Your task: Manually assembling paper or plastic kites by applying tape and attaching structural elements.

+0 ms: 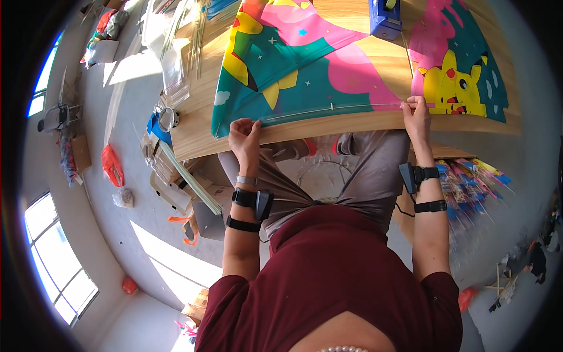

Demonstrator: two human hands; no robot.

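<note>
A printed kite cloth [293, 70] in teal, pink and yellow lies across the wooden table [352, 124] in front of me. Along its near edge runs a thin white rod [299, 112], with a small white piece near its middle. My left hand [244, 141] is closed in a pinch at the rod's left end, by the cloth's near left corner. At the other end my right hand [416, 120] pinches the rod, close to a second cloth [463, 82] with a yellow cartoon figure. The fingertips partly hide both rod ends.
A blue box-like tool [385, 20] stands at the table's far side. A tape roll [168, 119] sits at the left edge, with thin sticks [196, 47] farther back. Below the table's right side is a pile of colourful bundles [469, 185]. A red bag [112, 166] lies on the floor.
</note>
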